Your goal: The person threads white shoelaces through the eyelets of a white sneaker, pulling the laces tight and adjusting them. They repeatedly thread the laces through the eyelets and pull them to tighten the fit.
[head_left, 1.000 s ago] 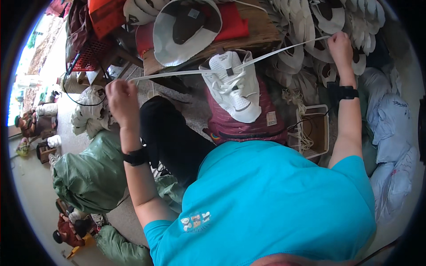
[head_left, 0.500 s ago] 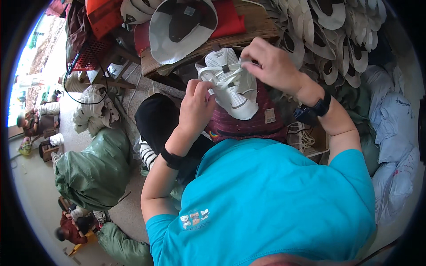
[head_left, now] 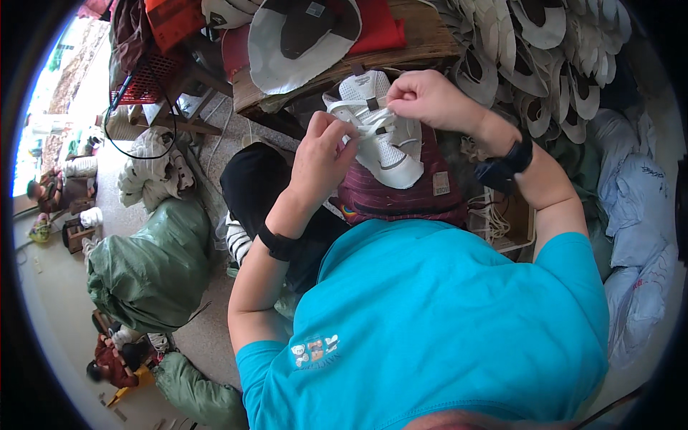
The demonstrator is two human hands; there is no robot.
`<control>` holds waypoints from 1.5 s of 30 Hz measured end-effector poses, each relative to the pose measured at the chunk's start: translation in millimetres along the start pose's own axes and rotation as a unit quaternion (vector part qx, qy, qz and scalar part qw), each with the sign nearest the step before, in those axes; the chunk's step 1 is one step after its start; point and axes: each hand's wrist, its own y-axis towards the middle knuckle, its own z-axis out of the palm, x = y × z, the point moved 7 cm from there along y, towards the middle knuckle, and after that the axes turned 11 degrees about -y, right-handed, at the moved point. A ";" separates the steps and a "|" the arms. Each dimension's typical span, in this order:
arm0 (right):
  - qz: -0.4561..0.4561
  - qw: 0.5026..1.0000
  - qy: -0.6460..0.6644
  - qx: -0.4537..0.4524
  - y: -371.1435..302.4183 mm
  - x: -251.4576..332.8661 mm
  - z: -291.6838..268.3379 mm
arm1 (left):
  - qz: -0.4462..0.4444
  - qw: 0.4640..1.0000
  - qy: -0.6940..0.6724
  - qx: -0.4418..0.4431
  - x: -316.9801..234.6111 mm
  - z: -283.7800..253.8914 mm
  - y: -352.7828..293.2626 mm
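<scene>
A white shoe upper [head_left: 390, 159] with perforated panels lies on the maroon striped cloth [head_left: 401, 204] over my lap, its tongue pointing away from me. White shoelace [head_left: 369, 130] runs across its eyelets in loose strands. My left hand [head_left: 324, 149] is at the left side of the upper, thumb and finger pinched on the lace. On the right side, my right hand [head_left: 428, 99] is closed with its fingertips pinching lace near the tongue. The exact lace ends are too small to make out.
Ahead is a wooden bench [head_left: 423, 46] with a flat grey-and-brown shoe piece [head_left: 304, 43] and red material. Bundles of shoe uppers [head_left: 545, 64] hang at the right. A box of laces [head_left: 498, 222] stands right of my lap. Green sacks [head_left: 154, 265] and other people are at the left.
My right hand has lowered slightly toward the upper and its fingers have drawn together. My left hand has moved slightly inward over the lace. The view has shifted a little.
</scene>
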 end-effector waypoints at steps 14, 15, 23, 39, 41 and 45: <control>-0.016 0.977 -0.153 -0.147 6.6 -1.8 -35.5 | -0.039 0.994 -0.088 -0.043 14.2 -2.6 4.8; -0.027 0.980 -0.129 -0.146 8.0 -2.2 -35.0 | -0.051 0.986 -0.134 -0.081 21.4 -2.0 6.0; -0.098 0.969 -0.209 -0.083 8.6 15.3 -14.9 | -0.114 0.897 -0.409 -0.127 12.7 8.9 6.6; -0.072 0.995 -0.045 -0.054 9.6 12.5 -9.7 | -0.043 0.981 -0.185 -0.044 -8.8 7.2 17.6; -0.020 0.999 0.006 -0.047 10.1 -0.3 -4.3 | -0.067 0.970 -0.217 -0.081 10.3 3.5 15.7; 0.027 0.974 0.223 -0.025 7.3 -22.9 2.0 | -0.138 0.961 -0.206 -0.123 35.9 -2.5 12.0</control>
